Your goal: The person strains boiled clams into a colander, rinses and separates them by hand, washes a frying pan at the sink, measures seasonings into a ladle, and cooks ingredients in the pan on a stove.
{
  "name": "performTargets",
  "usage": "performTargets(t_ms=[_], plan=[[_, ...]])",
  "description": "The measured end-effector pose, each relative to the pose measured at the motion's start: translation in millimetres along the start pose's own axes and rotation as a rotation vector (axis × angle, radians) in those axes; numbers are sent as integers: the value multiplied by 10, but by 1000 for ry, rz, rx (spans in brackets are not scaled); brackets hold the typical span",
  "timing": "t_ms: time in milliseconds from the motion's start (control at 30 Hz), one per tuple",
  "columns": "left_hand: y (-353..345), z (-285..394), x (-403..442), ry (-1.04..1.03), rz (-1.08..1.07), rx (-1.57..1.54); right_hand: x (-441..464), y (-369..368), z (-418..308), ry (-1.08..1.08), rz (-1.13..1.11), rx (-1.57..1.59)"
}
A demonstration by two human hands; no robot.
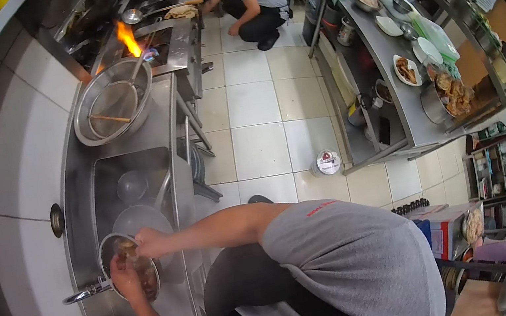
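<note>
Brown lumpy food piece (125,247), can't tell what exactly, gripped between left hand (128,281) and right hand (151,242), just above a round silver metal bowl (106,254) by the curved chrome tap (85,293).

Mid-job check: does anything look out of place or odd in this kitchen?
Two things. A tall orange flame rises at the stove, with no pan clearly visible over it. A white tub stands on the floor beside the table, where someone might trip. No obvious spill shows around the bowl by the tap.
</note>
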State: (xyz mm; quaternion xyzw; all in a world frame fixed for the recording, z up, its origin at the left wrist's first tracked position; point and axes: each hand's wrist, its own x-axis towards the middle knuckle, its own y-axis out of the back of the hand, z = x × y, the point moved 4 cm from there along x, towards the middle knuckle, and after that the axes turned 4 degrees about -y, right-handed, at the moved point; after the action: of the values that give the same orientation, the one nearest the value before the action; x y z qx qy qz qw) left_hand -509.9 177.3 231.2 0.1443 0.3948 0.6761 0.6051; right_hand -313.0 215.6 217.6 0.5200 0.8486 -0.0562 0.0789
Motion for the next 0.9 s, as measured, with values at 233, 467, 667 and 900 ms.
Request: performTargets(t_ms=[233,467,667,900], plan=[[-143,73,32,-385,147,451,144,-223,114,19,-95,124],[220,-141,150,-50,125,119,158,-97,209,-79,-48,131],[28,51,-332,-287,253,566,317,-182,158,-90,-42,248],[217,-208,136,145,235,-520,379,-192,200,-153,-7,250]])
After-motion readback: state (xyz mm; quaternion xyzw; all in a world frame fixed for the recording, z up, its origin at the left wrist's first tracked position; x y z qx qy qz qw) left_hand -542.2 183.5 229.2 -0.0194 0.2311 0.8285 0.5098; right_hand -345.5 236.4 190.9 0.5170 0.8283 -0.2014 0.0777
